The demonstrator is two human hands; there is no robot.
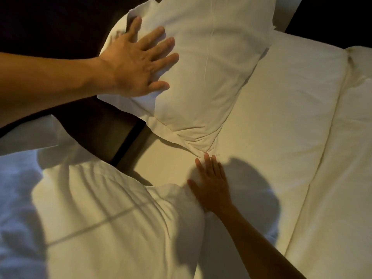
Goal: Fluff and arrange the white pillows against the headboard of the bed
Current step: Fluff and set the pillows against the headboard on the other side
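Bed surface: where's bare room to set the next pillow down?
Free: flat sheet right of the upright pillow, up to the folded duvet edge. Crowded: near-left, where the lower pillow and right hand sit; left hand presses the upright pillow.

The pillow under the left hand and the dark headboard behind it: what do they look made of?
The pillow looks like a soft fill in a white woven fabric case, likely cotton, matte: it creases finely and dents under the flat left hand. The headboard looks dark and smooth, possibly wood or leatherette with a black trim strip; the dim light leaves that open.
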